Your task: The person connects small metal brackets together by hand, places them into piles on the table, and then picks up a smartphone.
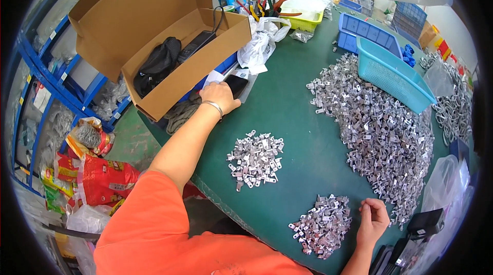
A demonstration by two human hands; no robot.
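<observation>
My left hand [221, 97] reaches to the near side of an open cardboard box [200, 64]. Its fingers curl down over a white paper [214, 77], with a flat black item [236, 84] just beyond; whatever they grip is hidden. My right hand [374, 218] is at the lower right, fingers curled and closed, their contents too small to make out. Beside it lies a small pile of metal clips [322, 226]. Another small pile of such clips [255, 159] sits between my arms. A far larger heap of metal clips [382, 131] spreads beyond my right hand.
A turquoise basket [395, 77] rests on the heap's far side, against a blue bin [367, 36]. Pliers [264, 7] stand near a yellow-green tray [303, 15]. Blue shelving [77, 90] and red bags [105, 180] are left of the green table [292, 121].
</observation>
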